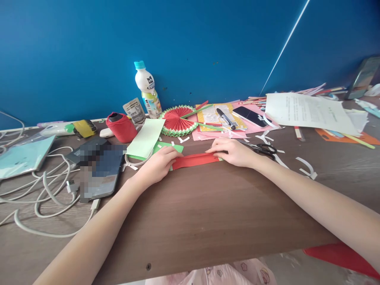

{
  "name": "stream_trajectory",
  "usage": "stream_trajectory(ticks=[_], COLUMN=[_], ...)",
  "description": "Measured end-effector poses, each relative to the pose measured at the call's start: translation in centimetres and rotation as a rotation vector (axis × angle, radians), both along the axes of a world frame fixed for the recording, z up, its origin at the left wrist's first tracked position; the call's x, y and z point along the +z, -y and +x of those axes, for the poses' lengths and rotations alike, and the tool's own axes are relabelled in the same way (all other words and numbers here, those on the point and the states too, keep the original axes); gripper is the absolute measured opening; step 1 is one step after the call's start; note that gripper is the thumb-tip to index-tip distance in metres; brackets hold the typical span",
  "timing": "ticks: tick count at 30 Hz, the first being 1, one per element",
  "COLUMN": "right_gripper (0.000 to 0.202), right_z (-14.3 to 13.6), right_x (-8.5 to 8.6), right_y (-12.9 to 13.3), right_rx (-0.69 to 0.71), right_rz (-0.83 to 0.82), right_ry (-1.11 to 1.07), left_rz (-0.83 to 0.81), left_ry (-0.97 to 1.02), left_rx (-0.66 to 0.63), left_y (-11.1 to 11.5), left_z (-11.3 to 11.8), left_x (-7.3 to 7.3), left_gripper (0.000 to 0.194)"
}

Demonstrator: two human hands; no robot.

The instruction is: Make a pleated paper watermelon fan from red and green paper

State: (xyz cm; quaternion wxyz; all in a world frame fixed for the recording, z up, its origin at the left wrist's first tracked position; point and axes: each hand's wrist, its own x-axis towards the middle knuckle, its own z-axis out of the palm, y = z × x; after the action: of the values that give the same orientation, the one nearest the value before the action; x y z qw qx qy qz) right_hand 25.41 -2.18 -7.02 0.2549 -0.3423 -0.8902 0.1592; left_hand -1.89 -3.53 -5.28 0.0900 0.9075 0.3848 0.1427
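On the brown desk, a red paper strip (green shows at both ends) lies before a pleated fan. The left hand has its fingers closed on the left end; the right hand pinches the other end, with black scissors just beside it.

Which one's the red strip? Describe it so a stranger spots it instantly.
On the brown table, look between the left hand and right hand. The red strip there is long and narrow, unlike the round pleated fan behind it.
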Motion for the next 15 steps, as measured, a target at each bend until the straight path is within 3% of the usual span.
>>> stream_trajectory(ticks=[7, 15], right_gripper=[0.025, 0.025], right_z=[0.9, 0.7], right_x=[0.8, 0.9], right_y=[0.1, 0.3], right_rx=[-0.019, -0.042], right_rz=[-0.169, -0.131], right_ry=[-0.044, -0.009], left_rz=[-0.015, -0.097], left_ry=[0.023, 0.081], left_rx=[-0.002, 0.05], left_y=[-0.3, -0.7], left_z=[-0.5, -1.4], left_x=[-0.3, 0.0], left_gripper=[0.035, 0.03])
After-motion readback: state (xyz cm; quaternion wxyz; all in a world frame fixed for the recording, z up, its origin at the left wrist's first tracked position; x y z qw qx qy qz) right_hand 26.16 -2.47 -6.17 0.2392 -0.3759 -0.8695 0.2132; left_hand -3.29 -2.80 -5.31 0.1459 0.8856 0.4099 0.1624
